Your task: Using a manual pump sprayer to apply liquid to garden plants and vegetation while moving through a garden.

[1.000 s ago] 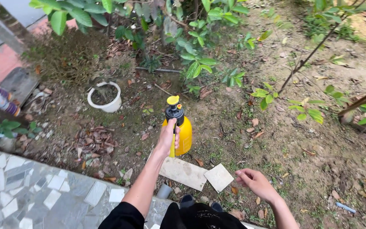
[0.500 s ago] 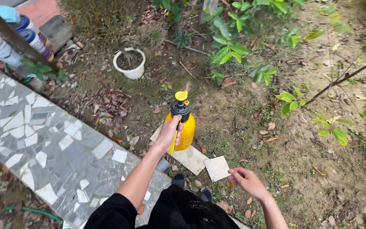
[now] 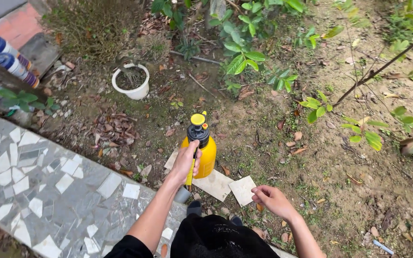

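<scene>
Over bare soil, left hand (image 3: 185, 162) hides the yellow sprayer (image 3: 201, 149) handle

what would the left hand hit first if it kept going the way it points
Likely bare soil with dry leaves just past the yellow plastic pump sprayer that the left hand grips. The low leafy green shrub lies further along; depth is unclear.

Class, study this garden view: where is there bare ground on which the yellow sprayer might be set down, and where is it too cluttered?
Free: bare soil right of the square tile, and the mosaic path. Crowded: leaf litter below the white pot, and the shrubs. The left hand holds the sprayer.
</scene>
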